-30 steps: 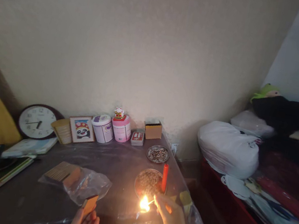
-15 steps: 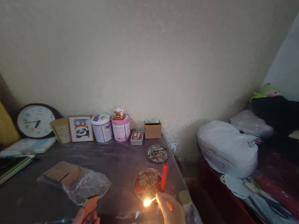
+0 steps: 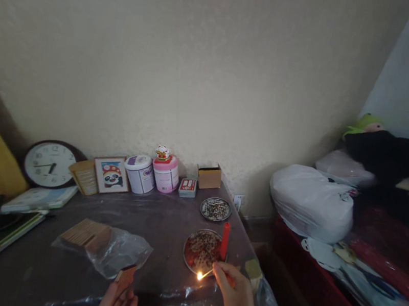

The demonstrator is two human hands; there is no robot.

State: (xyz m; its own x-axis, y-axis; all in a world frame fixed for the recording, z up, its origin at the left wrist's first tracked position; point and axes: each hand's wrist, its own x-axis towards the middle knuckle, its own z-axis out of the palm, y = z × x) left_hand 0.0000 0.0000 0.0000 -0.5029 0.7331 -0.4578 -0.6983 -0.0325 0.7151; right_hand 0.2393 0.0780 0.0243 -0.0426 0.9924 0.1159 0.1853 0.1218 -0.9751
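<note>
lit match (image 3: 204,274), small flame, matchbox (image 3: 125,279) upright

My left hand (image 3: 117,305): cut off at the bottom edge, wrist unseen. My right hand (image 3: 237,300): forearm runs out of frame below. Matchbox (image 3: 125,277): lower part hidden behind my fingers. Match (image 3: 206,273): too thin to make out clearly. Dish contents (image 3: 201,250): probably spent matches, too small to tell.

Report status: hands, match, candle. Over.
Right hand pinches lit match beside red candle, unlit. Left hand holds matchbox. Plastic bag lies left, clear of both.
</note>
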